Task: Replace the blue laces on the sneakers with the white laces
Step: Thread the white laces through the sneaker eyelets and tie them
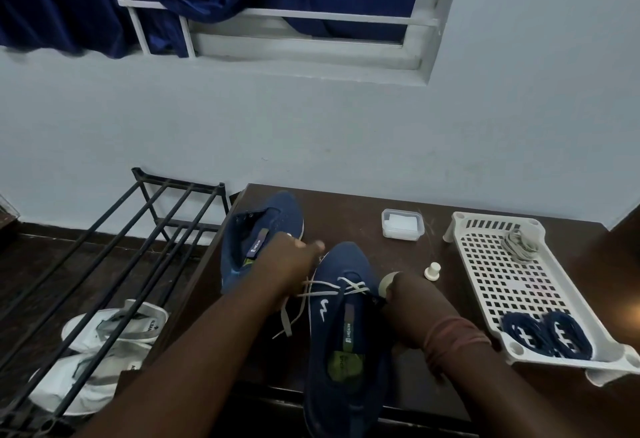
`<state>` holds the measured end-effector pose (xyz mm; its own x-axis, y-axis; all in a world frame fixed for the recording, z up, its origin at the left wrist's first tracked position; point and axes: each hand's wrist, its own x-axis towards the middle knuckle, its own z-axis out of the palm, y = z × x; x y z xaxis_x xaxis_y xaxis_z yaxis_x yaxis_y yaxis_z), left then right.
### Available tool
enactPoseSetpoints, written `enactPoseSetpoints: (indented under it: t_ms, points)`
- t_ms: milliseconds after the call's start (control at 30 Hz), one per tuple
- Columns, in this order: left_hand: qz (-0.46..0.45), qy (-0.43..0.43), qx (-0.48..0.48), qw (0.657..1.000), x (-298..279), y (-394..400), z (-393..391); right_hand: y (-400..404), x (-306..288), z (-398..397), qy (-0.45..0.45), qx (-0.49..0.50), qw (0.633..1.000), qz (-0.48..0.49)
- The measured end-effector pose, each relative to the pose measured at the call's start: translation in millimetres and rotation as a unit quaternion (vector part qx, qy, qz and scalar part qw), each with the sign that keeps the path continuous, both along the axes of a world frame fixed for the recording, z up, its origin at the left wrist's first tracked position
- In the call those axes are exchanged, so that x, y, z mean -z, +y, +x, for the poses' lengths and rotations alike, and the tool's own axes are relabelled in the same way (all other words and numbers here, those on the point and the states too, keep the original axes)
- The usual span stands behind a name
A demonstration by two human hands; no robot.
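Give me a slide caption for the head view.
Both hands thread a white lace through the near sneaker; blue laces lie in the tray.

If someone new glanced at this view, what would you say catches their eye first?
Most likely the near blue sneaker at the centre of the dark table, half threaded with a white lace, with the left hand and right hand at its sides. Next, the white perforated tray on the right, holding two coiled blue laces.

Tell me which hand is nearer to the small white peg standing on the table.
Right. The right hand sits at the near sneaker's right side, just left of the white peg. The left hand is farther left, beyond that sneaker's toe.
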<state>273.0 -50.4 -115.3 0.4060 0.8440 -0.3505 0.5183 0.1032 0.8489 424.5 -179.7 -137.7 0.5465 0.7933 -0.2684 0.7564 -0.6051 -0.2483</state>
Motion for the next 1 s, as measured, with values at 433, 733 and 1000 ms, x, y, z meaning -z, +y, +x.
enactPoseSetpoints:
  t_ms: [433,733,1000]
  points:
    - [0.097,0.010,0.129,0.987,-37.6,-9.6,-1.4,-2.1,-27.8,-18.9,0.130,0.030,0.976,0.173]
    - [-0.257,-0.411,0.065,0.872,-65.7,-18.2,-10.7,0.8,-59.3,-44.0,0.538,-0.025,0.810,0.233]
    - [-0.344,-0.513,-0.024,0.786,-65.3,-17.5,-6.7,-4.1,-59.6,-42.1,0.591,-0.062,0.781,0.193]
